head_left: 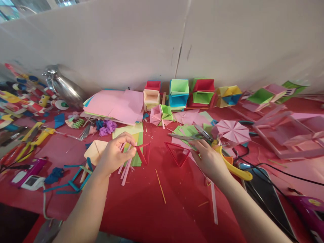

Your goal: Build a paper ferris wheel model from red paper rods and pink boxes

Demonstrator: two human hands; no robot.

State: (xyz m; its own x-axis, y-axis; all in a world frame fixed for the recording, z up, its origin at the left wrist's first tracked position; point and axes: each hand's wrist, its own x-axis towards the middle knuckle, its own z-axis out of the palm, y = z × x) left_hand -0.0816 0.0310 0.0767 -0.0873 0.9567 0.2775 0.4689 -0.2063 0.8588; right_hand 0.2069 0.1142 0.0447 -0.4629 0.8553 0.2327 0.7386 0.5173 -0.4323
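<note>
Between the thumb and fingertips of my left hand [118, 150] is a red triangle frame [143, 153] of thin paper strips, held upright and tilted. Under that hand lie several pink paper strips [126, 172] and green paper sheets [138, 152]. A second red triangle frame [174, 155] lies on the table, a little right of the middle. My right hand [206, 155] is at its right corner, fingers stretched forward and thumb apart; whether it touches the frame I cannot tell. Scissors [183, 137] lie just beyond those fingers, and a yellow-handled tool [235, 170] lies beside the hand.
Folded paper boxes [179, 87] stand along the wall, with a stack of pink paper [118, 104] and a metal jug [64, 86] to their left. A blue strip frame [73, 184] lies at left. Black cables [286, 173] cross a dark phone-like slab [265, 199] at right.
</note>
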